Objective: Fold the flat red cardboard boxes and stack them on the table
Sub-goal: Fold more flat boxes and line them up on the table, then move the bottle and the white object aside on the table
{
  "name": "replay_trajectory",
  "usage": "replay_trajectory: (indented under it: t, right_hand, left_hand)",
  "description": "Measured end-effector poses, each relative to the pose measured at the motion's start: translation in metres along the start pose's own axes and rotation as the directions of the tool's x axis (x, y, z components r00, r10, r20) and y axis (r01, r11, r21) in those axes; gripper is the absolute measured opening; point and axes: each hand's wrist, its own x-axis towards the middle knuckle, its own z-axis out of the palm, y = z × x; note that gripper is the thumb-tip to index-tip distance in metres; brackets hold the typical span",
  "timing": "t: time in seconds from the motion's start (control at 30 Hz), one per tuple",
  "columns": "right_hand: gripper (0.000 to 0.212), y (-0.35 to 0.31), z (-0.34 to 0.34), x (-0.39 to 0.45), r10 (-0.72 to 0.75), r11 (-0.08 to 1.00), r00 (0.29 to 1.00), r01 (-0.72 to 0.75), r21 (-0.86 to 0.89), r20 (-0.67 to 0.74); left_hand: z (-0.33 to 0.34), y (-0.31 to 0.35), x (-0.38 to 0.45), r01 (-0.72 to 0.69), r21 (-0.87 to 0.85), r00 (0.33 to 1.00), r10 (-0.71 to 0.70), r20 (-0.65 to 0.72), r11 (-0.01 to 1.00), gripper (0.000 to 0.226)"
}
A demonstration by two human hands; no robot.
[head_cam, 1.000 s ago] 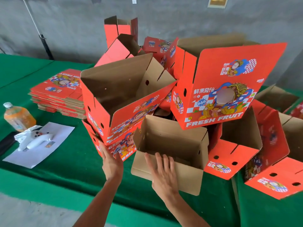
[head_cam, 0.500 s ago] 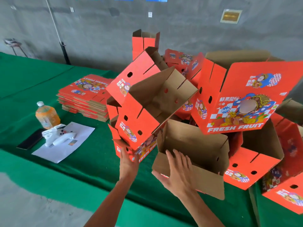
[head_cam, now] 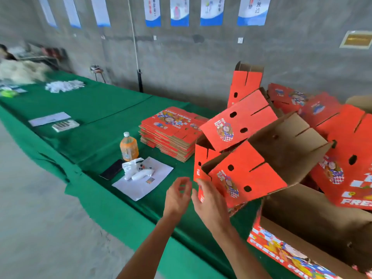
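At centre left of the frame, a clear plastic bottle of orange drink (head_cam: 129,147) stands on the green cloth-covered desk (head_cam: 96,105) beside a black phone (head_cam: 112,169) and a white sheet of paper (head_cam: 143,180) carrying a white glossy handheld device (head_cam: 138,171). Just right of them lies the squared stack of flat red printed cardboard boxes (head_cam: 171,132), corrugated brown at its edges. Low in the middle, the left hand (head_cam: 178,196) hovers with loosely curled fingers holding nothing. Beside it the right hand (head_cam: 211,202), fingers nearly straight, rests against the lower corner of a tilted, folded red cardboard box (head_cam: 247,178), brown inside, punched with oval holes. Right of that rises a loose heap of folded red boxes (head_cam: 330,127), leaning at odd angles. The tilted box looks poorly seated; a nudge could slide it off or topple neighbours. Light, stiff cardboard shifts easily, and slotted flaps may snag or spring open
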Motion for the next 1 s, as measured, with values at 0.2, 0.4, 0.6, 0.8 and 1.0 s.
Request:
replay_trajectory:
  t: [0.2,0.4,0.6,0.8,1.0]
  right_hand:
    - [0.053,-0.003,0.090,0.068,0.148,0.978,0.983,-0.161,0.131,0.107]
    - [0.065,0.011,0.188,0.113,0.432,0.825,0.835,-0.518,0.225,0.340]
    - [0.072,0.012,0.266,0.127,0.496,0.786,0.717,-0.611,0.097,0.490]
    - [0.085,0.005,0.342,0.164,0.574,0.738,0.618,-0.674,-0.014,0.537]
    - [0.099,-0.028,0.426,0.210,0.675,0.676,0.454,-0.697,-0.239,0.582]
  left_hand:
    - [-0.055,-0.037,0.087,-0.008,0.023,1.000,0.009,-0.021,1.000,0.013]
    - [-0.097,-0.104,0.165,0.156,0.061,0.983,-0.149,-0.107,0.986,0.039]
    - [-0.140,-0.160,0.219,0.307,0.167,0.949,-0.287,-0.134,0.937,0.063]
    - [-0.171,-0.199,0.298,0.347,0.211,0.932,-0.312,-0.183,0.914,0.083]
    - [-0.211,-0.240,0.396,0.363,0.216,0.930,-0.337,-0.147,0.907,0.124]
